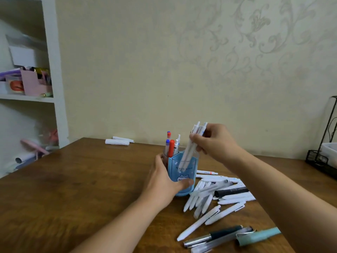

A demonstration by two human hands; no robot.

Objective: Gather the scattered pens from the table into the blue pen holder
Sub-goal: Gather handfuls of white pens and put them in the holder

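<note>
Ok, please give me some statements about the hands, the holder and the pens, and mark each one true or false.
1. The left hand grips the blue holder. True.
2. The right hand is empty. False: it holds a bunch of white pens, with their lower ends inside the holder.
3. The holder lies on its side. False: it stands upright on the table.
4. A red pen already stands in the holder. True.
5. All loose pens lie left of the holder. False: they lie to its right.
</note>
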